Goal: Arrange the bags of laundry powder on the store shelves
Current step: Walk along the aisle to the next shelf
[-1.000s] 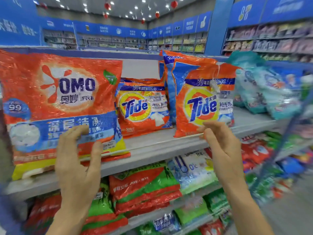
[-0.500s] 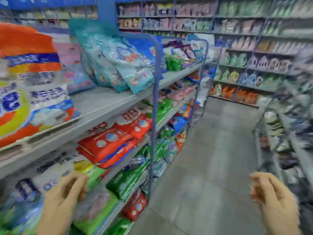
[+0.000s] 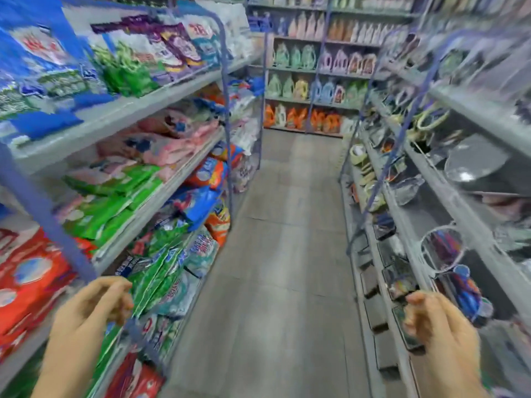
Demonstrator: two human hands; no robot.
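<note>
Bags of laundry powder fill the grey shelves (image 3: 161,193) on my left: blue and green bags (image 3: 126,67) on the top shelf, pink and green bags (image 3: 115,185) below, red bags (image 3: 26,282) at the near left. My left hand (image 3: 92,305) hangs low in front of these shelves with curled fingers, holding nothing. My right hand (image 3: 439,326) is low on the right side of the aisle, fingers loosely curled, also with nothing in it. The picture is blurred by motion.
A grey-tiled aisle (image 3: 287,254) runs ahead between the two shelf rows. The right shelves (image 3: 431,196) hold kitchenware and small goods. Detergent bottles (image 3: 304,87) line the far wall shelves. Blue uprights (image 3: 227,116) stand at the shelf fronts.
My view has swung right from the Omo and Tide bags to look down the aisle. Both hands have left the bags and dropped low, holding nothing.
</note>
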